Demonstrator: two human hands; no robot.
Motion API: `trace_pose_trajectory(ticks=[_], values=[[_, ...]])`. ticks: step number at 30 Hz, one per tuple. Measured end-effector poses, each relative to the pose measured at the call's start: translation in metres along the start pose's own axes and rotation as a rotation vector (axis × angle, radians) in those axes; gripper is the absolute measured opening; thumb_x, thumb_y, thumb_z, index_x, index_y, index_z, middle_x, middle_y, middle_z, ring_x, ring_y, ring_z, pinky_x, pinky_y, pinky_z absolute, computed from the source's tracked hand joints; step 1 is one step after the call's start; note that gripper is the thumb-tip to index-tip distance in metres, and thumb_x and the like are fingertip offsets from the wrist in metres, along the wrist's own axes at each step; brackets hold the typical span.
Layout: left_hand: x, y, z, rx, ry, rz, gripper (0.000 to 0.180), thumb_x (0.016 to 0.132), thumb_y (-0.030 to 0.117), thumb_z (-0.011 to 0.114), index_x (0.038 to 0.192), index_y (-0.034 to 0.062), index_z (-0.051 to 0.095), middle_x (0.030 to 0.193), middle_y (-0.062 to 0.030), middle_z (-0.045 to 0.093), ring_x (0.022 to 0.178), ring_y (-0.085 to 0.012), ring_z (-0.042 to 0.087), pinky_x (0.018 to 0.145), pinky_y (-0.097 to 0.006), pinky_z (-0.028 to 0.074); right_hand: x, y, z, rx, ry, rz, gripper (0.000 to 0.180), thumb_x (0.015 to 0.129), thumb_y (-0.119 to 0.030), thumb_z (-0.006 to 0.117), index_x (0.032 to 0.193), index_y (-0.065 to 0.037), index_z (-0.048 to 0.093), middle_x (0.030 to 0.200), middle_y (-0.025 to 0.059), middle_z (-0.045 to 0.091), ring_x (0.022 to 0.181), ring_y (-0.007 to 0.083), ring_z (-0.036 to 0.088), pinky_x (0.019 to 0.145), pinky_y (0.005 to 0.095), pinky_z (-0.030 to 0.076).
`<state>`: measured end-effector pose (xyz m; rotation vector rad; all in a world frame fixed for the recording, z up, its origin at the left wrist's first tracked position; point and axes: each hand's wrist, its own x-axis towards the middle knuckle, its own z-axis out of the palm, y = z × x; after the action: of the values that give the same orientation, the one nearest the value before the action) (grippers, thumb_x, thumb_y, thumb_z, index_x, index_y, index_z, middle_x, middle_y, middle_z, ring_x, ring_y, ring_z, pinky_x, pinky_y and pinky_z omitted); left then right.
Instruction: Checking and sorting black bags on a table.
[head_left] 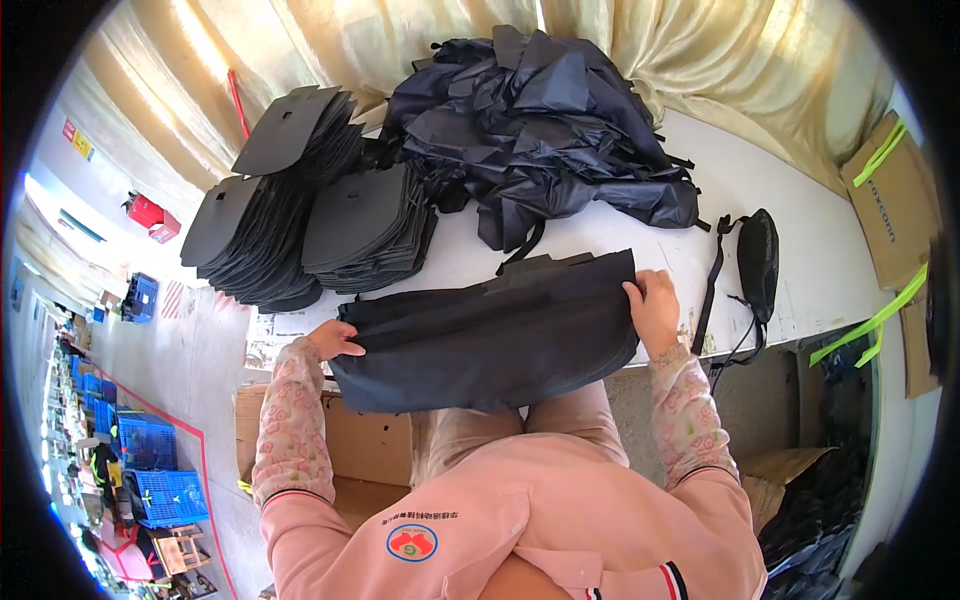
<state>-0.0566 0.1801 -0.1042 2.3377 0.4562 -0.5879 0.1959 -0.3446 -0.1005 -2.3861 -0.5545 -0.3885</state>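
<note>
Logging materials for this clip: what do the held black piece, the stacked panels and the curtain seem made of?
Held black piece: probably fabric, mostly matte; it creases softly. Stacked panels: matte stiff foam or board, perhaps; they lie flat. Curtain: satin-like cloth; shiny folds.

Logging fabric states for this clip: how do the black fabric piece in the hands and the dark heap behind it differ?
The fabric piece is held between the left hand and right hand; the heap lies on the table, untouched.
The fabric piece is spread fairly flat; the heap is crumpled and bulkier.
Both are dark.
</note>
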Motion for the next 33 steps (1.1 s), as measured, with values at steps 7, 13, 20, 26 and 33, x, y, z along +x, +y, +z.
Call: trace_pose_trajectory(ticks=[7, 13, 20, 26, 33], values=[[0.027, 0.01, -0.002, 0.05, -0.021, -0.006, 0.033, 0.072, 0.019, 0.082, 0.073, -0.0016, 0.056, 0.062, 0.0017, 0.047, 0.064, -0.0098, 0.043, 0.059, -0.03, 0.036, -0.027, -0.089, 0.008, 0.012, -0.38, -0.639, 0.071, 0.078, -0.034, 0.071, 0.138, -0.007, 0.044, 0.146, 0.0149, 0.039, 0.138, 0.0334, 0.032, 0.114, 0.0459, 0.026], [0.027, -0.056, -0.009, -0.143, 0.113, -0.249, 0.032, 0.073, 0.013, 0.081, 0.097, -0.0009, 0.065, 0.077, -0.0086, 0.064, 0.063, -0.0181, 0.061, 0.057, -0.032, 0.05, -0.041, -0.069, 0.045, -0.001, -0.589, -0.636, 0.079, 0.083, -0.05, 0.062, 0.147, -0.013, 0.034, 0.154, 0.0141, 0.028, 0.142, 0.0332, 0.023, 0.116, 0.0492, 0.017], [-0.023, 0.012, -0.039, -0.292, 0.241, -0.203, 0.02, 0.08, -0.001, 0.07, 0.098, -0.0006, 0.06, 0.078, -0.0088, 0.064, 0.057, -0.0136, 0.058, 0.052, -0.027, 0.049, -0.034, -0.077, 0.039, -0.011, -0.657, -0.617, 0.08, 0.083, -0.051, 0.062, 0.147, -0.013, 0.033, 0.153, 0.0146, 0.028, 0.144, 0.0337, 0.019, 0.117, 0.05, 0.014], [-0.063, 0.173, -0.026, -0.527, 0.175, 0.234, 0.029, 0.081, -0.002, 0.07, 0.106, 0.0051, 0.056, 0.091, -0.0058, 0.063, 0.068, -0.0094, 0.06, 0.056, -0.021, 0.048, 0.003, -0.166, 0.019, 0.806, -0.626, -0.379, 0.066, 0.085, -0.019, 0.071, 0.141, -0.005, 0.038, 0.135, 0.015, 0.051, 0.1, 0.027, 0.062, 0.088, 0.0364, 0.048], [0.011, 0.159, -0.041, -0.418, 0.491, 0.443, 0.034, 0.083, 0.011, 0.073, 0.111, 0.0051, 0.053, 0.106, -0.0074, 0.061, 0.091, -0.014, 0.06, 0.073, -0.029, 0.052, 0.007, -0.198, 0.072, 1.34, -0.911, -0.01, 0.027, 0.09, -0.007, 0.063, 0.115, 0.001, 0.057, 0.094, 0.0073, 0.063, 0.074, 0.009, 0.06, 0.066, 0.0225, 0.049]])
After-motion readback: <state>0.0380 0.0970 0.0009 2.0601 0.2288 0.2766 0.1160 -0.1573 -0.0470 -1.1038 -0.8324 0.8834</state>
